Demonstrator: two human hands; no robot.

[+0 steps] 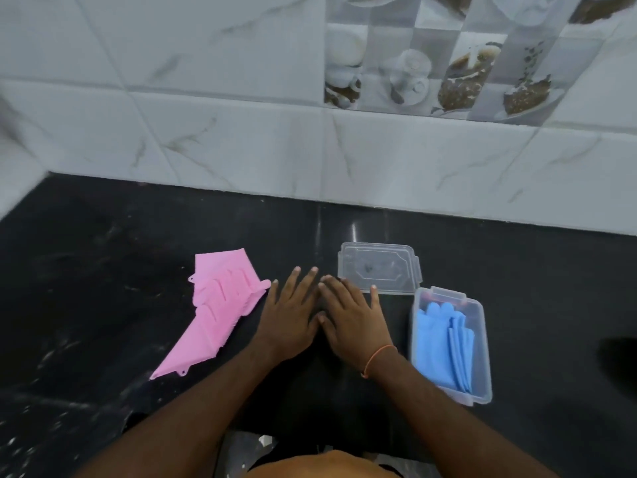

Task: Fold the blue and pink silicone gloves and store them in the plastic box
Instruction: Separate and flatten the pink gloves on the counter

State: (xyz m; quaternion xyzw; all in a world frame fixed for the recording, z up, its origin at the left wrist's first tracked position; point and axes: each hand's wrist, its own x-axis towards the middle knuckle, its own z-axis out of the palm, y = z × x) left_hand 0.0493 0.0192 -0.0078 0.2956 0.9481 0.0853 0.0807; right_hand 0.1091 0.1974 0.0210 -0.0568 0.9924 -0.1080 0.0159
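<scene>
The pink silicone gloves (217, 312) lie flat on the black counter, left of centre, stacked and slanted. The blue silicone gloves (443, 346) sit folded inside the clear plastic box (484, 353) on the right. The box's clear lid (379, 267) lies separately on the counter just behind the box. My left hand (287, 319) rests palm down on the counter, right beside the pink gloves, fingers spread and holding nothing. My right hand (351, 319) lies flat next to it, its fingertips near the lid's front edge, empty too.
The black stone counter (103, 253) runs back to a white marble-pattern tiled wall (241, 132). A dark blurred object (620, 357) shows at the right edge. The counter's front edge lies just below my forearms.
</scene>
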